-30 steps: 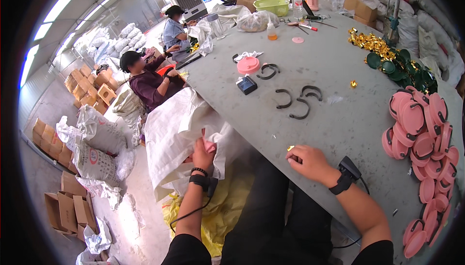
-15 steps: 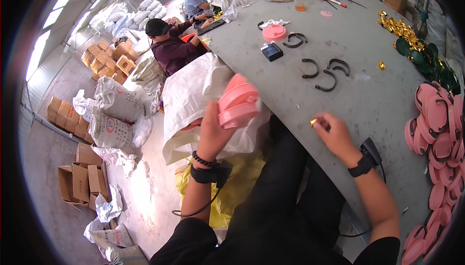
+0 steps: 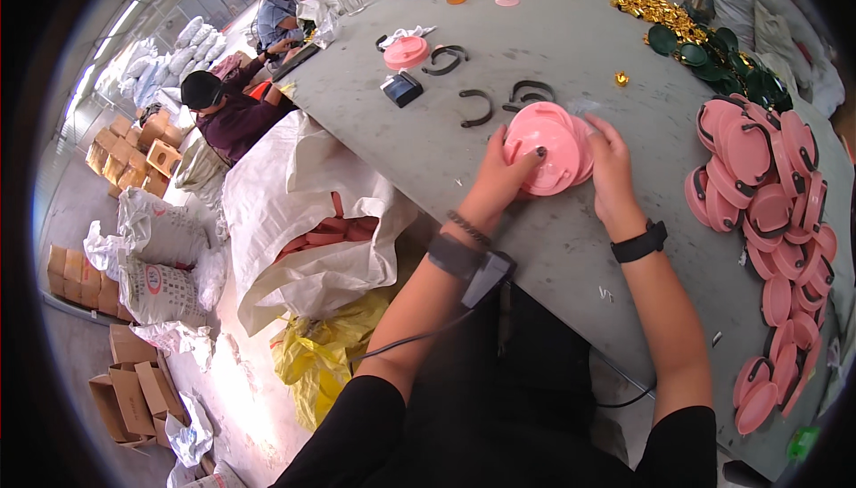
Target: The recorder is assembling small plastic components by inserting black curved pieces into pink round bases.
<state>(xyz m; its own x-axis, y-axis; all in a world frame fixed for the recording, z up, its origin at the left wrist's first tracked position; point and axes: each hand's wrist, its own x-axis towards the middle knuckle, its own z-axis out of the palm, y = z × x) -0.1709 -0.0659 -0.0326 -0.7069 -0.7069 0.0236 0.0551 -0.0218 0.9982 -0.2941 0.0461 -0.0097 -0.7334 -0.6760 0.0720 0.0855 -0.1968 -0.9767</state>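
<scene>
Over the table edge, a small stack of round pink plastic lids (image 3: 546,145) is held in front of me. My left hand (image 3: 504,172) grips it from the left, thumb across the top face. My right hand (image 3: 613,167) closes on its right edge, fingers pressed along the side; its thumb is hidden. Just beyond the stack lie black C-shaped handles, one curved handle (image 3: 478,108) by itself and others (image 3: 531,93) close together. Farther off, another pink lid (image 3: 406,52) sits beside a black handle (image 3: 446,60) and a small dark box (image 3: 401,89).
A heap of pink lids with black handles (image 3: 771,212) lines the right side. Gold pieces (image 3: 660,11) and dark green discs (image 3: 704,51) lie beyond, with one gold piece (image 3: 621,79) apart. A white sack (image 3: 259,203) of reddish parts stands left; two people sit beyond it.
My left hand has brought the pink lids from above the sack rightward over the table. My right hand, which pinched a gold piece, has moved up to the lids; that piece no longer shows.
</scene>
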